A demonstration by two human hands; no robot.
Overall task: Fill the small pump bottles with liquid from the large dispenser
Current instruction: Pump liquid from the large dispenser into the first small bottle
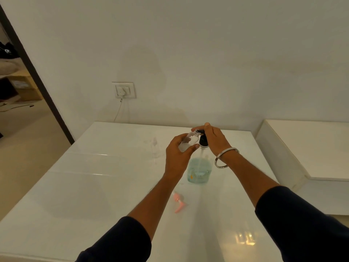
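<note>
Two hands work above the desk (94, 167) centre: the left hand (178, 157) grips a tilted small bottle (188, 141) at the large dispenser's (199, 170) spout while the right hand (213, 138) presses its pump; misalignment would likely spill liquid.

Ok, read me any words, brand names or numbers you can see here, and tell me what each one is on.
No text can be read.
Large dispenser: a label with an orange mark shows through the blue liquid, too blurred to read.
Small bottle in the left hand: no print visible.
Wall socket: no markings legible.
</note>
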